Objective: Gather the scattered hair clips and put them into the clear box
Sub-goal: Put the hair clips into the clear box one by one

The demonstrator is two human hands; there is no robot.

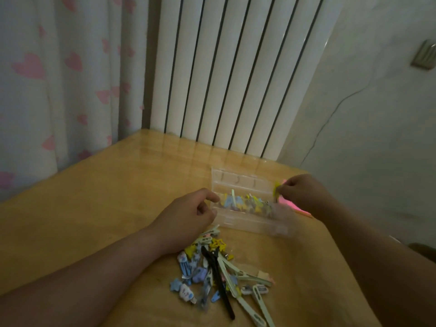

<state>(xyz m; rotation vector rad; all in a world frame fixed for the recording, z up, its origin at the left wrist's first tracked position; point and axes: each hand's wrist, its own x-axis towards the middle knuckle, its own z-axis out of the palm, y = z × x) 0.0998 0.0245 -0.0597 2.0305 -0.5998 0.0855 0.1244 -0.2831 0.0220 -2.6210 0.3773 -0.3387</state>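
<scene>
Lying nearest, heaped on the wooden bench (99, 208): a pile of hair clips (219, 272), long pale ones crossing a black one, small blue, yellow and purple ones mixed in; probably swept together to keep picking quick, and not yet boxed. Resting just beyond the pile: the left hand (188, 215), fingers curled and narrow against the left end of the clear box (250, 204), likely bracing it against sliding; whether pinching the wall or merely touching it, cannot tell. Sitting in the middle of the bench, lid folded back toward the radiator (231, 79): the box itself, already holding a layer of coloured clips along its middle channel. Hovering at the box's right end: the right hand (299, 192), fingertips pinched shut on a yellow clip (276, 188), seemingly about to drop it in. Showing under that hand: something pink (289, 205), too blurred to identify. Hanging beyond, left of the radiator: a heart-print curtain (59, 79).
</scene>
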